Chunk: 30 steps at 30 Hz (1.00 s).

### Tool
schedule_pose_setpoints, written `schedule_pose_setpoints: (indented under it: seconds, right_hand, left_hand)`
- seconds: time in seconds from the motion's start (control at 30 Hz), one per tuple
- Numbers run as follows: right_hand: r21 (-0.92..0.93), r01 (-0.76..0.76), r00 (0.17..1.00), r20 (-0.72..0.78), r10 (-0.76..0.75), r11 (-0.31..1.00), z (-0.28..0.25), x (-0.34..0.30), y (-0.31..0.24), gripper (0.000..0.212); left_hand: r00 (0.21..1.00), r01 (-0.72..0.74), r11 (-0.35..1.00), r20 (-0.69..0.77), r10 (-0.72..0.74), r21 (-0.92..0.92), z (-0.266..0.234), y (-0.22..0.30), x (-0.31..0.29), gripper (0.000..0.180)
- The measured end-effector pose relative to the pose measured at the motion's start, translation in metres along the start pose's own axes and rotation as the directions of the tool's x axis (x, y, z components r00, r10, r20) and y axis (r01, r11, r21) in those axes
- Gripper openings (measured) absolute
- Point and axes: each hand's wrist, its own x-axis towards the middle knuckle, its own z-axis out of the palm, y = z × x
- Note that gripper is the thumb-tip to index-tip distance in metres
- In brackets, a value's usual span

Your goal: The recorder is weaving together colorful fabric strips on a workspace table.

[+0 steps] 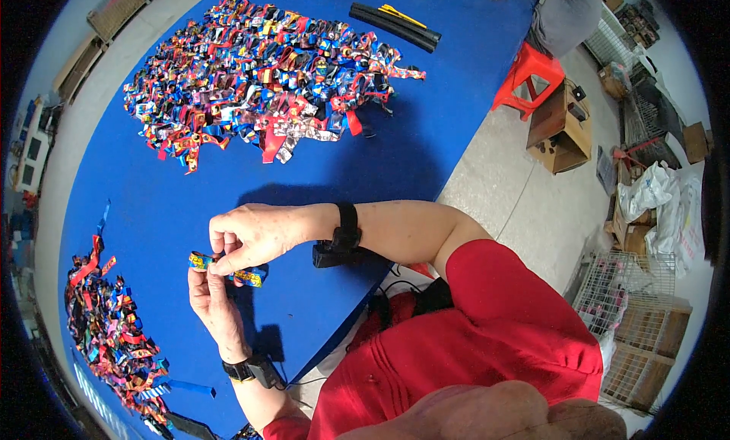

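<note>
From where I stand I count two bare hands at work over one blue table [152, 204], and one short strip [249, 276] between them, patterned in yellow and blue. The right hand [255, 231] has its thumb and forefinger pinched together on the strip, the other fingers curled in; the left hand [217, 307] reaches up from below, its fingertips closed on the same piece — an end of it shows on either side of the fingers. Each wrist wears one black band with a box on it, so two in all. Two heaps of colourful strips lie on the table: a large heap [251, 83] beyond the hands, and a smaller heap [114, 326] over to the left — too tangled, both, for me to count the pieces. Past the table's right edge stand one red stool [532, 58] and one open cardboard box [549, 113].
</note>
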Motion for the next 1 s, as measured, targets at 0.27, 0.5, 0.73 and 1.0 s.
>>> schedule_pose_setpoints:
  seconds: [0.27, 0.5, 0.73, 1.0]
  right_hand:
    - [-0.167, 0.095, 0.992, -0.062, -0.107, 0.981, 0.005, 0.004, 0.012, 0.028]
    - [-0.116, 0.027, 0.997, -0.065, -0.035, 0.993, 0.001, 0.000, -0.002, 0.025]
    - [-0.167, 0.031, 0.997, -0.065, -0.042, 0.985, 0.005, 0.003, 0.006, 0.027]
    - [-0.119, 0.007, 0.999, -0.046, -0.012, 0.993, 0.002, 0.004, 0.005, 0.025]
  left_hand:
    - [1.000, -0.010, 1.000, 0.007, 0.010, 0.001, -0.011, -0.006, 0.004, 0.020]
    - [0.996, 0.027, 1.000, 0.081, -0.028, 0.013, -0.002, -0.001, 0.001, 0.023]
    - [0.999, 0.008, 0.998, 0.048, -0.011, 0.057, -0.003, -0.002, 0.002, 0.021]
    - [0.998, -0.026, 1.000, 0.052, 0.026, -0.003, -0.009, -0.002, 0.003, 0.020]
